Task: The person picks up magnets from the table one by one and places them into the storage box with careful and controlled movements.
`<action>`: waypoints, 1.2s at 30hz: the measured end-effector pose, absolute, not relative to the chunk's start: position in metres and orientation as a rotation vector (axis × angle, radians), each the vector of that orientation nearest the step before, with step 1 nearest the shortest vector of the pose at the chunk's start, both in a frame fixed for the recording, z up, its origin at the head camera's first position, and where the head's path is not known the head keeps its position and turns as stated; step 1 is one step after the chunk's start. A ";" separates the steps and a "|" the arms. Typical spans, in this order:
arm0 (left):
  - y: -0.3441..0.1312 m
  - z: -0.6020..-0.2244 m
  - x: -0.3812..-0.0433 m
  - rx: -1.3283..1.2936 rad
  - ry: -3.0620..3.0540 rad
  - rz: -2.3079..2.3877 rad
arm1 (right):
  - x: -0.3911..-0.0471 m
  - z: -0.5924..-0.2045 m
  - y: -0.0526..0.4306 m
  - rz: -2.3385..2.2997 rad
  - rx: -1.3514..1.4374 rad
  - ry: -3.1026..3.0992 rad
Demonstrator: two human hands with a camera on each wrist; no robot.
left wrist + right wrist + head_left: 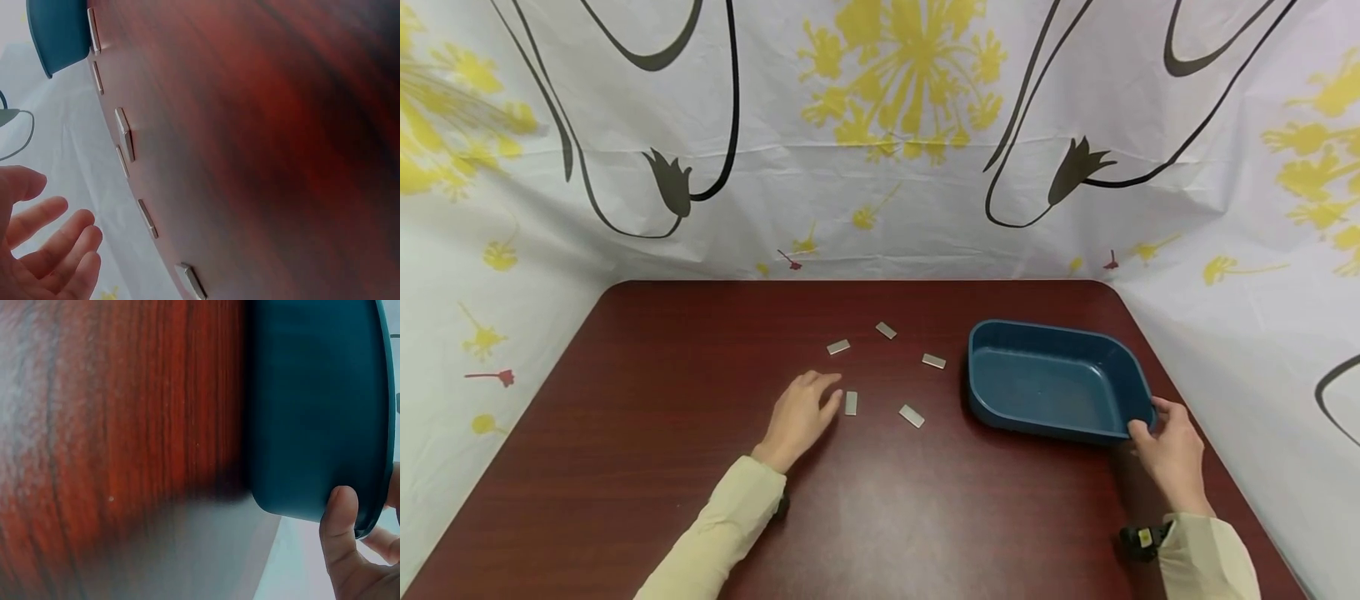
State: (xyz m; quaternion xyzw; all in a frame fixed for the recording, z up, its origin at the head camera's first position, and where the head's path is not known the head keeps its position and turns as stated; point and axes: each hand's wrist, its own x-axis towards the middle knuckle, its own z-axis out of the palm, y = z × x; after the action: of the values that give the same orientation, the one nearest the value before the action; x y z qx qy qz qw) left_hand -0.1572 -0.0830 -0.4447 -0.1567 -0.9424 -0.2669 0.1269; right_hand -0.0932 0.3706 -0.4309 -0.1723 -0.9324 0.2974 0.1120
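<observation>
My left hand (800, 417) hovers over the table with its fingers loosely bent and nothing between them. Just right of its fingertips lies a small flat silver metal bar (851, 403). Several like it are scattered around, among them a bar (912, 416) farther right and a bar (838, 347) behind the hand. The left wrist view also shows a bar (190, 281) at its lower edge. At the right, a blue plastic basin (1045, 427) has its near right corner gripped by my right hand (1172, 454). In the right wrist view, the thumb (340, 519) presses the basin's outer wall.
The dark red-brown wooden table (625, 400) has a glossy surface. A white cloth (880, 208) with yellow and grey flower prints hangs along its back and sides. Dark wristbands, such as the band (1142, 540) on the right wrist, sit at both cuffs.
</observation>
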 end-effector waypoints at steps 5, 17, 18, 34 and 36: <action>-0.079 -0.447 -0.159 -0.477 -2.735 -0.807 | -0.094 -0.433 0.370 0.898 -0.510 -2.727; -0.069 -0.453 -0.167 -0.522 -2.780 -0.902 | -0.095 -0.433 0.369 0.931 -0.538 -2.691; -0.068 -0.453 -0.168 -0.521 -2.791 -0.910 | -0.095 -0.433 0.369 0.931 -0.539 -2.693; -0.067 -0.458 -0.176 -0.490 -2.897 -0.999 | -0.094 -0.431 0.368 0.954 -0.534 -2.714; -0.067 -0.458 -0.177 -0.473 -2.910 -1.020 | -0.094 -0.431 0.368 0.950 -0.535 -2.715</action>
State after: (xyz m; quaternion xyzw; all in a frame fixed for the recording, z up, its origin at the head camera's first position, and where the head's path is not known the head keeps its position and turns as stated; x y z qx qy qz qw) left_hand -0.1767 -0.0671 -0.4582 -0.1516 -0.9328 -0.3269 0.0111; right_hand -0.0937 0.3685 -0.4306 -0.1816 -0.9226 0.3227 0.1076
